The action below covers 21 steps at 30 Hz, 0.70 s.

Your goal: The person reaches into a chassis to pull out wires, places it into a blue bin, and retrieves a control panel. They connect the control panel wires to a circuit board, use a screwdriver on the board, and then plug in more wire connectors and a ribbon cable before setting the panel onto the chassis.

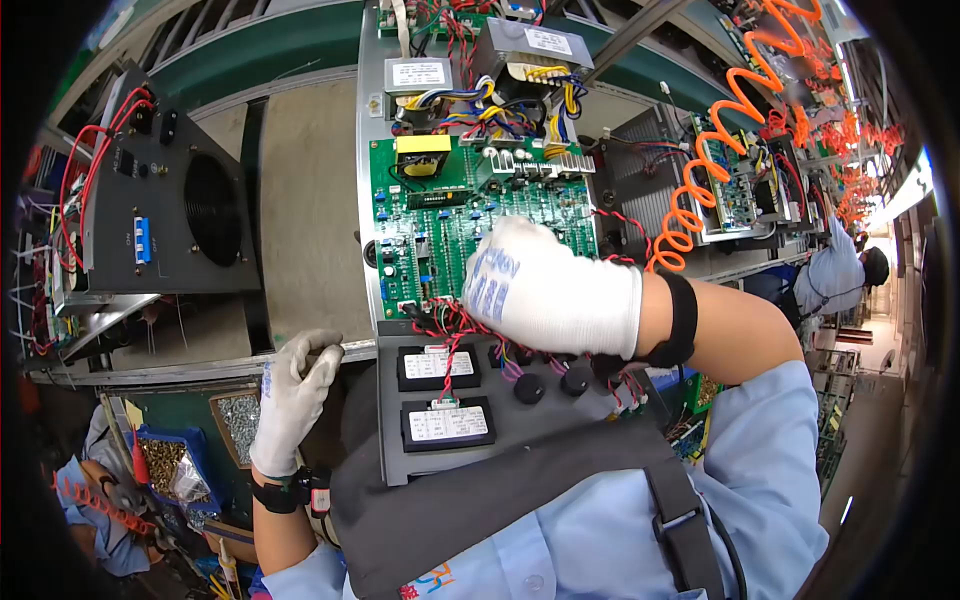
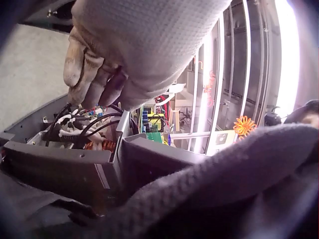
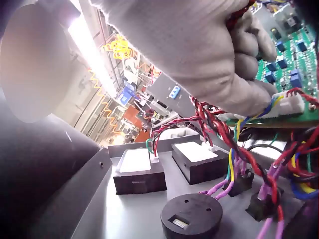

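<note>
My gloved right hand (image 1: 545, 285) is over the front of a green circuit board (image 1: 440, 240), its fingers curled. In the right wrist view a red and black twisted wire (image 3: 239, 15) runs inside those curled fingers, and the thumb side lies by a white connector (image 3: 289, 104) at the board's edge. More twisted wires (image 1: 455, 322) hang below the hand toward a grey panel (image 1: 520, 430). The left hand (image 1: 293, 395), also gloved, is held loosely with nothing in it, left of the panel. In the left wrist view its fingers (image 2: 75, 62) bend over the chassis wiring.
Two black modules (image 1: 438, 368) and round black parts (image 1: 529, 388) sit on the panel. Behind the board stands a transformer (image 1: 530, 50). An orange coiled hose (image 1: 690, 190) hangs at right. A black fan box (image 1: 170, 210) and a blue screw bin (image 1: 180, 465) are at left.
</note>
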Motion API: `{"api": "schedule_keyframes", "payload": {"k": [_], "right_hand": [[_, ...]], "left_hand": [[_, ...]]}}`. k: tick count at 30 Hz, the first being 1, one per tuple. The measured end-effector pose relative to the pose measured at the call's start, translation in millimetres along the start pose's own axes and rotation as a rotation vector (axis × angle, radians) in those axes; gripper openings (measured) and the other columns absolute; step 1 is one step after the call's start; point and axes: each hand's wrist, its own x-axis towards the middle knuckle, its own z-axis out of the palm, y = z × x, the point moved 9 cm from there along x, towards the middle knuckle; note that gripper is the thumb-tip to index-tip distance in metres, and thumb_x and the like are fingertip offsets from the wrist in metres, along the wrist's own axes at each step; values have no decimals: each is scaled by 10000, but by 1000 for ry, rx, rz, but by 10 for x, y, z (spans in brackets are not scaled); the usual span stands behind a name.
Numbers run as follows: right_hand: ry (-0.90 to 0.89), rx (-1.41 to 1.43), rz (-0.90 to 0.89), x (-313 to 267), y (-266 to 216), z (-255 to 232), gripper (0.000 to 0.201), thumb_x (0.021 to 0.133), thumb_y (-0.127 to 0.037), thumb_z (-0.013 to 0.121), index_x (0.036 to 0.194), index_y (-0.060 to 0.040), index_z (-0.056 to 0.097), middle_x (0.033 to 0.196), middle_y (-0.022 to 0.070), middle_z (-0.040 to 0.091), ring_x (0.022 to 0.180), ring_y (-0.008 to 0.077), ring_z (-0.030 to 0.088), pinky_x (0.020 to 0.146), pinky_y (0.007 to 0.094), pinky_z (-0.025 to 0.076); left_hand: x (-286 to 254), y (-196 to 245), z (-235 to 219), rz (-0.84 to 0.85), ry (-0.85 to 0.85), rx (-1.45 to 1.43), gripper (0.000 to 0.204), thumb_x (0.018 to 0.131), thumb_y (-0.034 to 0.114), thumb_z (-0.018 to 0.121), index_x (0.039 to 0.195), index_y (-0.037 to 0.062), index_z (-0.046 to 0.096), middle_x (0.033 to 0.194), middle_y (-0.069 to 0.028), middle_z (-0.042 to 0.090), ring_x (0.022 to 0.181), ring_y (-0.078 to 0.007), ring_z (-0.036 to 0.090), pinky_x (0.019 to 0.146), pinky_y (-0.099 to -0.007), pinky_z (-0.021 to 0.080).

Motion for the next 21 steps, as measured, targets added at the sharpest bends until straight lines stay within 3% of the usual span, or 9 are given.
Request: {"api": "schedule_keyframes", "payload": {"k": [1, 2, 5, 6, 9, 10, 13, 17, 21], "right_hand": [[-70, -5, 23, 7, 40, 88, 48, 655, -140, 697, 639, -136, 652, 557, 50, 596, 534, 247, 637, 494, 388, 477], [71, 37, 3, -25, 58, 46, 53, 644, -140, 715, 679, -139, 676, 598, 48, 630, 557, 236, 653, 494, 383, 480], [189, 84, -25, -44, 30, -84, 42, 644, -174, 686, 656, -138, 669, 617, 59, 627, 554, 270, 638, 515, 375, 487], [134, 118, -45, 0, 34, -53, 42, 651, -170, 680, 650, -133, 661, 597, 74, 611, 540, 284, 633, 506, 384, 483], [117, 195, 77, -74, 265, -76, 109, 696, -177, 677, 745, -80, 670, 651, 94, 631, 646, 311, 665, 584, 424, 521], [167, 238, 81, -88, 313, 58, 145, 729, -195, 676, 820, -82, 679, 765, 110, 660, 762, 308, 678, 663, 437, 534], [221, 354, 174, -201, 349, 112, 145, 770, -221, 669, 844, -96, 671, 793, 100, 644, 806, 307, 675, 708, 437, 537], [83, 331, 233, -176, 327, 129, 145, 785, -224, 664, 833, -87, 666, 793, 101, 646, 802, 304, 677, 690, 433, 542], [-71, 197, 201, -88, 201, 177, 147, 794, -232, 661, 822, -88, 674, 793, 94, 652, 796, 283, 685, 659, 421, 544]], "left_hand": [[2, -15, 10, -1, -8, 0, 277, 954, 166, 605, 1125, -51, 628, 939, -62, 664, 830, -100, 585, 765, -249, 474], [9, -6, 21, 2, -14, -1, 297, 964, 183, 603, 1140, -55, 620, 968, -78, 677, 874, -114, 609, 816, -261, 491], [-4, 130, 121, 31, -36, 23, 282, 961, 139, 594, 1160, -58, 615, 997, -86, 674, 887, -121, 621, 842, -272, 501], [-11, 145, 167, 3, -28, 5, 291, 950, 111, 594, 1182, -63, 607, 1008, -95, 674, 911, -130, 632, 867, -282, 504], [-162, 621, 255, 328, -14, 306, 427, 842, 15, 618, 1265, -10, 571, 1173, -174, 630, 971, -255, 648, 866, -347, 521], [-206, 674, 291, 461, -35, 403, 506, 807, 8, 649, 1303, 5, 543, 1259, -206, 587, 1123, -340, 602, 966, -403, 486], [-296, 742, 395, 570, -24, 429, 514, 799, 27, 674, 1296, 3, 546, 1294, -214, 566, 1190, -371, 562, 1017, -418, 449], [-453, 1000, 464, 700, 63, 564, 513, 747, 129, 758, 1235, 66, 614, 1330, -215, 547, 1164, -386, 565, 978, -453, 458], [-448, 905, 497, 798, 60, 674, 476, 708, 194, 784, 1156, 96, 654, 1305, -178, 567, 1071, -342, 587, 900, -446, 458]]}}
